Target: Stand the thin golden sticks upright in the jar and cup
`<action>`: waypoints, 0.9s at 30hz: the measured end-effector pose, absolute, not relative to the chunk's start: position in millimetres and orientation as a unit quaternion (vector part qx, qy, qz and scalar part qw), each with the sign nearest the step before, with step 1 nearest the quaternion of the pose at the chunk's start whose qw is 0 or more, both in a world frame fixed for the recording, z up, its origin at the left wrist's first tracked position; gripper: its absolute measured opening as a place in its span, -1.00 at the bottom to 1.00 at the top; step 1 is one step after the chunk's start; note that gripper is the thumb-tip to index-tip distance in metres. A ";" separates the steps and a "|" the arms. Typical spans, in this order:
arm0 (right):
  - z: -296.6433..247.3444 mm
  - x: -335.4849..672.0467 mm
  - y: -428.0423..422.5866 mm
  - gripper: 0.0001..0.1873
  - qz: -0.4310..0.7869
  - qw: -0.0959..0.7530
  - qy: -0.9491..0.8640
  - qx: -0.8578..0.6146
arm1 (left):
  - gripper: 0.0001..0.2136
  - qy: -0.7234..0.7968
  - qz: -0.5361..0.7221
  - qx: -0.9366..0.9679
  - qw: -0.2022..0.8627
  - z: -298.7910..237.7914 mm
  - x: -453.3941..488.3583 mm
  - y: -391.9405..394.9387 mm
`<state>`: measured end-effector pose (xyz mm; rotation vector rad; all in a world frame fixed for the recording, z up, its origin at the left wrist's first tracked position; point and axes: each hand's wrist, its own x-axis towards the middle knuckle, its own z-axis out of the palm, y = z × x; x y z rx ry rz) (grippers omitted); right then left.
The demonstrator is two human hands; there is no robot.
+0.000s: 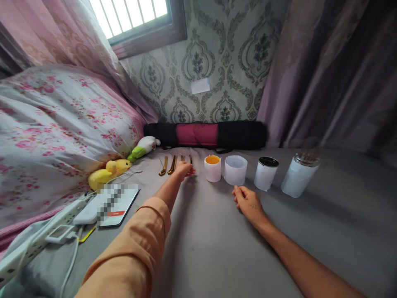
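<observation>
My left hand [185, 169] reaches out over a row of gold-coloured cutlery on the grey sheet. Its fingers are curled at a slim gold utensil [190, 159], whose lower part they hide. Just behind this hand a gold fork [182, 158] shows partly. Left of it lie more gold utensils [171, 164]. My right hand [248, 201] rests on the sheet, fingers loosely closed, with nothing visible in them. It is nearest to a wide white-wrapped tub [235, 170]. Beside that stands a white-wrapped cup [212, 169] with an orange inside.
Farther right stand a white-wrapped can [266, 174] with a dark rim and a white-wrapped jar [299, 176] holding thin sticks. A black and maroon roll [198, 134] lies along the wall. At left are plush toys [108, 173], a tablet-like device [124, 207] and a power strip [40, 244].
</observation>
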<state>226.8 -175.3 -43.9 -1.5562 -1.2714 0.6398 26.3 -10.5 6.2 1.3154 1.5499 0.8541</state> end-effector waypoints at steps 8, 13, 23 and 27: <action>-38.2 224.6 -177.6 -0.58 0.279 0.491 -0.518 -0.642 | -0.91 0.526 0.438 0.395 0.613 -12.6 22.3 -33.2; -37.0 223.4 -178.4 -0.58 0.287 0.498 -0.512 -0.639 | -0.89 0.466 0.463 0.351 0.668 -19.0 25.5 -52.4; -39.8 224.9 -178.5 -0.57 0.292 0.495 -0.516 -0.636 | -0.90 0.397 0.499 0.345 0.689 -22.5 36.5 -82.8; -37.7 223.6 -179.1 -0.56 0.300 0.494 -0.512 -0.636 | -0.90 0.378 0.510 0.368 0.679 -26.4 38.2 -91.5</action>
